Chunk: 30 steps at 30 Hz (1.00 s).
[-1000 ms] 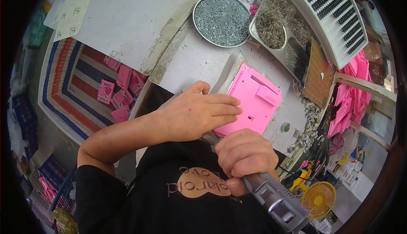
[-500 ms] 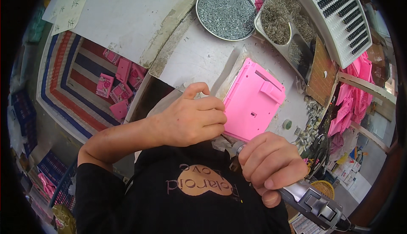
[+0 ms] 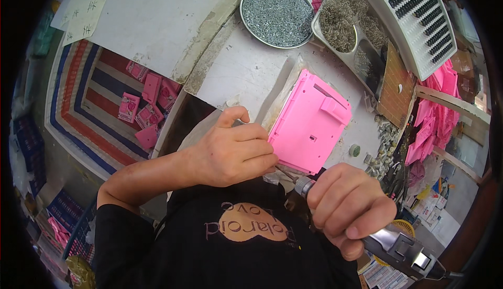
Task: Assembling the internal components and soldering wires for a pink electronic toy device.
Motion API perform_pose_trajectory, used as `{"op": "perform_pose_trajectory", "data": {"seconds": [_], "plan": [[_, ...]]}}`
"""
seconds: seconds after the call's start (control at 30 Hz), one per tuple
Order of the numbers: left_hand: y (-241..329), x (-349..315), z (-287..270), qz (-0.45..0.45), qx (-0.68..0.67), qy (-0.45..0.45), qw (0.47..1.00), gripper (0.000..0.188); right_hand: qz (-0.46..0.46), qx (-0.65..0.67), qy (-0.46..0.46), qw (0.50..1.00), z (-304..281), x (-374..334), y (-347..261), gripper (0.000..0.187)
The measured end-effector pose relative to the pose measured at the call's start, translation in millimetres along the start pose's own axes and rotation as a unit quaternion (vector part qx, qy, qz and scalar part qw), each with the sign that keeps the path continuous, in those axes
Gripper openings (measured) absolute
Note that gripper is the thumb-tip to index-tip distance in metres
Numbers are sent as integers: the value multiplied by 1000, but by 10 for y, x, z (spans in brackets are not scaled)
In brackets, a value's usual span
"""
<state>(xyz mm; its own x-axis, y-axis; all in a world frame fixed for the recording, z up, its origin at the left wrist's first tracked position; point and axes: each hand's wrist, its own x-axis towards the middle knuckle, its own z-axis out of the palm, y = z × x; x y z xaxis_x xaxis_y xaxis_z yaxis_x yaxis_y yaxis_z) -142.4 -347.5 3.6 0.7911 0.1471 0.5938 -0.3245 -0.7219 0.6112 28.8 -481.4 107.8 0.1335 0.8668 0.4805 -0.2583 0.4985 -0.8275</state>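
A flat pink plastic casing lies tilted on the worktop in front of me, with a raised block and small holes on its upper face. Beside its left edge is my left hand, fingers curled and pinched together; whatever they may hold is hidden. My right hand is wrapped round a grey electric screwdriver. The screwdriver's thin bit points left, below the casing's near edge, and its tip ends close to my left fingertips.
Beyond the casing stand a round tray of small screws and a metal tray of springs. A white rack with black parts is far right, above pink parts. At left, a striped bag holds pink cases.
My right hand has drawn the screwdriver slightly right, so more of the bit shows. My left hand has barely moved, and the casing has shifted slightly left.
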Motion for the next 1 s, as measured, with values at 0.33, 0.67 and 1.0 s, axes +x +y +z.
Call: {"op": "perform_pose_trajectory", "data": {"seconds": [0.33,0.67,1.0], "plan": [[15,-78,35,3,-47,-5,999,37,-4,22,-2,1000,49,1,-5,24],[-123,196,-158,-65,-8,-239,969,76,10,-156,-6,988,52,-108,198,23],[-89,216,-108,-81,-12,-206,975,71,26,-165,-30,986,161,-20,323,21]]}}
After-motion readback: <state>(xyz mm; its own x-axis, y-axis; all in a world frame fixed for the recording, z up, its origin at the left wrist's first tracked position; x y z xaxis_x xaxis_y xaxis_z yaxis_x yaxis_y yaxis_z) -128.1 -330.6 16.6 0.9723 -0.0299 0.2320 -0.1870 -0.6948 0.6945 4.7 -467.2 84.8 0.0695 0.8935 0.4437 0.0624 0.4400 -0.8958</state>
